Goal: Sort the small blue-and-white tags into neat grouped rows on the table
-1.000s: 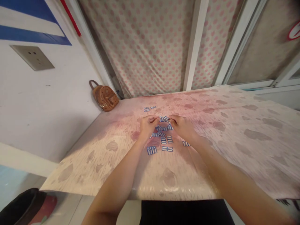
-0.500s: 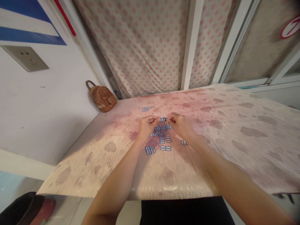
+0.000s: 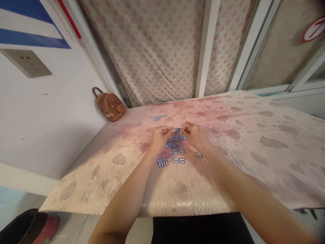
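Between my two hands is a small blue-and-white striped piece (image 3: 177,130), flat like a sticker or card. My left hand (image 3: 161,136) pinches its left side with closed fingers. My right hand (image 3: 195,135) is closed at its right side, thumb and forefinger together. Several similar blue-edged pieces (image 3: 175,151) lie loosely below my hands, some overlapping. Nearer to me are a stacked cluster of pieces (image 3: 163,162) and a flat piece (image 3: 179,160). Another piece (image 3: 199,154) is partly hidden by my right forearm.
Beyond my hands, two more groups of striped pieces (image 3: 156,118) lie on the patterned tablecloth (image 3: 254,145). A small brown backpack-shaped bag (image 3: 111,106) leans at the wall on the far left. A dotted curtain (image 3: 157,51) hangs behind the table.
The piece between my fingers has shifted very slightly and its angle looks a little different. My hands stay almost in place; the pieces on the table have not moved.
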A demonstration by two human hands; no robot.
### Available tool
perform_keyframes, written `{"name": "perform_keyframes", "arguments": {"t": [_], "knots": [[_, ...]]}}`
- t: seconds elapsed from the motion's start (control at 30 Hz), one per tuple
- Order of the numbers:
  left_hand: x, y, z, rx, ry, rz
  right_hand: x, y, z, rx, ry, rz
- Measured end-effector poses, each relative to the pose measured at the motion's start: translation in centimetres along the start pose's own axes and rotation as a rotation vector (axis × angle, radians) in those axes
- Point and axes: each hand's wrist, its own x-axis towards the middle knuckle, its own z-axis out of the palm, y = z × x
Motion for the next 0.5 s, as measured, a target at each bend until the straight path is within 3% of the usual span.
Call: {"name": "perform_keyframes", "arguments": {"t": [0.37, 0.5], "knots": [[0.09, -0.24, 0.04, -0.011, -0.023, 0.006, -0.11, -0.06, 0.16, 0.055, 0.018, -0.033], [0.31, -0.05, 0.07, -0.063, 0.03, -0.064, -0.03, 0.27, 0.3, 0.092, 0.035, -0.036]]}}
